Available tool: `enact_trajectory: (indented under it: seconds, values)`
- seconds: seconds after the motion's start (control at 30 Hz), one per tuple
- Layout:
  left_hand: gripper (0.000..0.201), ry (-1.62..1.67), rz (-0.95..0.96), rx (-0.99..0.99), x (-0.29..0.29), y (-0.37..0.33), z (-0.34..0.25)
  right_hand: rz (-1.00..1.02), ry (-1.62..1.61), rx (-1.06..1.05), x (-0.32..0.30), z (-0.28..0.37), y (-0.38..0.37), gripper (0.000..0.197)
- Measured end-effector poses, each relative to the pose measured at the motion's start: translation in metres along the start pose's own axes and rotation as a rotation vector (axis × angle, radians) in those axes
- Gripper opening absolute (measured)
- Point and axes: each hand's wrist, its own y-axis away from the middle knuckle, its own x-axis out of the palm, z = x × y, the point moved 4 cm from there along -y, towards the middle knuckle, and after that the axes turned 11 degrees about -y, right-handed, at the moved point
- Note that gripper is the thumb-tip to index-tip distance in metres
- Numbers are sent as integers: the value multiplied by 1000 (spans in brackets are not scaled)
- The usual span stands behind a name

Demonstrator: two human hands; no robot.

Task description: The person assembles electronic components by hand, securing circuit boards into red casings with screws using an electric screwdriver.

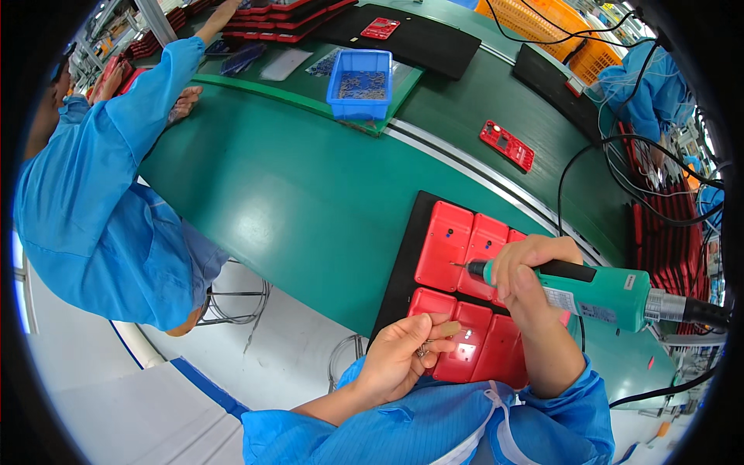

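My right hand [533,285] is wrapped round a green electric screwdriver [616,301], which lies nearly level with its bit pointing left. The thin bit tip is over the red plastic casings [445,246]; whether it touches one I cannot tell. These casings sit in rows on a black mat or tray [397,291], and some have small dark dots on top. My left hand [401,358] is curled at the front left of the casings. Small metal screws [422,351] show between its bent fingers, and the thumb and forefinger are close together.
A blue bin [359,89] of small metal parts stands on the green bench [302,178]. Beyond, a red circuit board [507,146] lies on the conveyor. Black cables [577,167] hang at right, near stacked red trays [670,252]. A co-worker in blue [108,194] sits at left.
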Motion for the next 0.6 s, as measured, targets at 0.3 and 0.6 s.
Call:
enact_trajectory:
  seconds: [0.3,0.6]
  values:
    - [32,107,-59,30,1,-1,-7,18,84,32,-1,-2,-3,20]
    - [20,39,-79,152,-7,0,-12,20,72,65,1,-6,-6,19]
